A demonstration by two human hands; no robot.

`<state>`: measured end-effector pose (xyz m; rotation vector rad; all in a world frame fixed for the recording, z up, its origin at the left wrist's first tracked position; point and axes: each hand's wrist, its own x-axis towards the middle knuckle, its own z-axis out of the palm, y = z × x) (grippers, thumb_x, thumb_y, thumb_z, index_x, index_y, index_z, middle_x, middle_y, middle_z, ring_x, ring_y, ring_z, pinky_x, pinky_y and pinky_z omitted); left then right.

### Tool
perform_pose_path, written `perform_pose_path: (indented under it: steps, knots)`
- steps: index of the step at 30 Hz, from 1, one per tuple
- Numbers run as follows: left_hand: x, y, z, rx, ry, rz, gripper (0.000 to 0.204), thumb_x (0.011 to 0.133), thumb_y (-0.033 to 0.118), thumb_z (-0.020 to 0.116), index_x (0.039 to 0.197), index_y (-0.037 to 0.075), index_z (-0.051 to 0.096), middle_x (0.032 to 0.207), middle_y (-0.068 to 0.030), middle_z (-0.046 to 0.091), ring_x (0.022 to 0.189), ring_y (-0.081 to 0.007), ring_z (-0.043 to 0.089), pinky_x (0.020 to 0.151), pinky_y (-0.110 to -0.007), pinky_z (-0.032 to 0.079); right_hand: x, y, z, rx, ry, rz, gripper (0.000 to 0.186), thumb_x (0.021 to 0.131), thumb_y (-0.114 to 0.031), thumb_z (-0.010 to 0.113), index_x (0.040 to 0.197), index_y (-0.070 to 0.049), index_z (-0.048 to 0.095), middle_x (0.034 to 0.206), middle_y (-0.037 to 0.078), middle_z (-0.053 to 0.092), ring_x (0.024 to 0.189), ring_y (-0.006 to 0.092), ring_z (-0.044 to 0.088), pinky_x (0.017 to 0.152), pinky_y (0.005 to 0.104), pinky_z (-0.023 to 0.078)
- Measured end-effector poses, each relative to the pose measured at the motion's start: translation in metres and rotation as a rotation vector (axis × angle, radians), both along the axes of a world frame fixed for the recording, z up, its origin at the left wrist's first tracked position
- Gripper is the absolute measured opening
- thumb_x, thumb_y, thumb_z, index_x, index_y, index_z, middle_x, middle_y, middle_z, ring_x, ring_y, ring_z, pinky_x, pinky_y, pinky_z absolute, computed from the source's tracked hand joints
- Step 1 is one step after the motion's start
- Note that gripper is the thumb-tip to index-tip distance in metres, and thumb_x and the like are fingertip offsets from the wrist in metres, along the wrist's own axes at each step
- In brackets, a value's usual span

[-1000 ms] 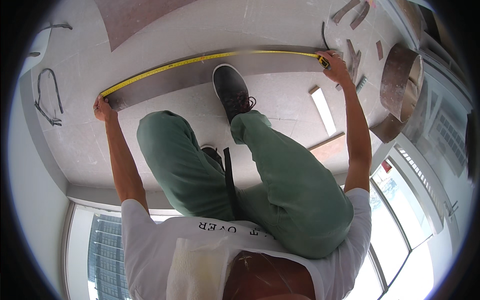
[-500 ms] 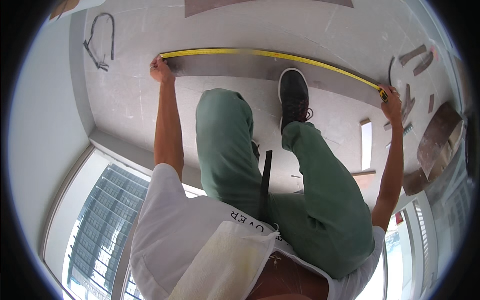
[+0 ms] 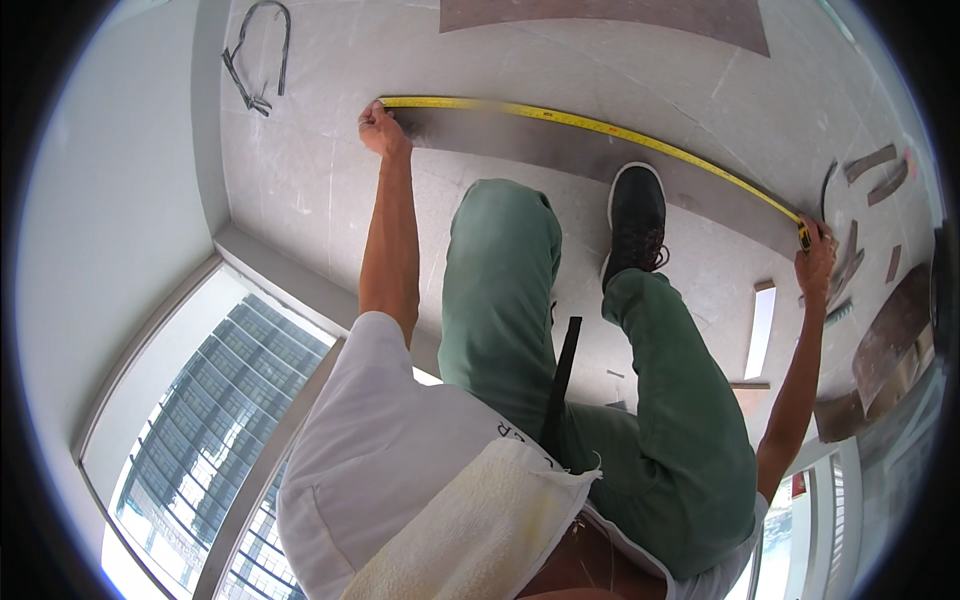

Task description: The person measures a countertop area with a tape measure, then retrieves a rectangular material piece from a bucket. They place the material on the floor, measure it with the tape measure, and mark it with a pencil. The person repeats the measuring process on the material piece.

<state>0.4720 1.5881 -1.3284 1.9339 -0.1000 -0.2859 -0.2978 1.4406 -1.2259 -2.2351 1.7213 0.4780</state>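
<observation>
Far left, about 11 o'clock: bent grey strap loop [image 3: 262, 52] lying on the floor [image 3: 320, 190], well apart from everything else.

Left hand [image 3: 380, 128] at roughly 11 o'clock, fingers curled shut, pinning the free end of the yellow tape measure [image 3: 600, 127] down at the left end of the long dark plank [image 3: 520, 140]. Forearm running straight down toward 6 o'clock.

Tape stretched taut along the far edge of the plank, from 11 o'clock across to 3 o'clock (curve is lens bend, tape reads straight). Plank flat on the floor, tape on or just above it; cannot tell which.

Centre: green trouser legs, black shoe [image 3: 636, 215] planted on the plank, just beside the tape, toe pointing to 12 o'clock.

Top, 12 to 1 o'clock: larger brown panel [image 3: 640, 15] flat on the floor, apart from the plank.

Right hand [image 3: 815, 262] at 3 o'clock, closed around the tape's case end at the right end of the plank; case mostly hidden by fingers.

Hands well apart, one at each end of the plank.

Far right, 2 to 4 o'clock: scattered brown offcuts [image 3: 870, 165], near the right hand, not touching it.
</observation>
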Motion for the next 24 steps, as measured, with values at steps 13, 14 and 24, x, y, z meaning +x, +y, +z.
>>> perform_pose_path:
  steps: [13, 14, 24]
  knots:
    - [0.023, 0.009, -0.017, 0.113, -0.025, -0.057, 0.020, 0.091, 0.014, 0.062, 0.104, -0.001, 0.062, 0.090, -0.0086, 0.064, 0.079, -0.0167, 0.058, 0.068, -0.029, 0.050, -0.013, 0.007, 0.003, 0.019, -0.087, 0.090, 0.067, 0.082, -0.005, 0.059, 0.140, -0.031, 0.041, 0.140, 0.009, 0.040, 0.126, 0.0350, 0.044, 0.108, 0.0515, 0.037]
    - [0.027, 0.010, -0.018, 0.142, -0.018, -0.053, 0.021, 0.090, 0.015, 0.064, 0.104, -0.001, 0.062, 0.090, -0.0082, 0.063, 0.079, -0.0169, 0.058, 0.069, -0.029, 0.049, -0.017, 0.005, 0.002, 0.046, -0.072, 0.067, 0.066, 0.082, -0.004, 0.059, 0.141, -0.031, 0.041, 0.139, 0.010, 0.042, 0.125, 0.0352, 0.046, 0.107, 0.0506, 0.039]
    - [0.036, 0.011, -0.020, 0.151, 0.028, -0.073, 0.023, 0.087, 0.016, 0.067, 0.103, 0.000, 0.063, 0.093, -0.0083, 0.064, 0.081, -0.0180, 0.059, 0.071, -0.030, 0.049, -0.026, -0.029, -0.018, 0.244, -0.039, 0.055, 0.063, 0.083, -0.003, 0.059, 0.139, -0.026, 0.044, 0.139, 0.012, 0.044, 0.119, 0.0338, 0.051, 0.100, 0.0405, 0.047]
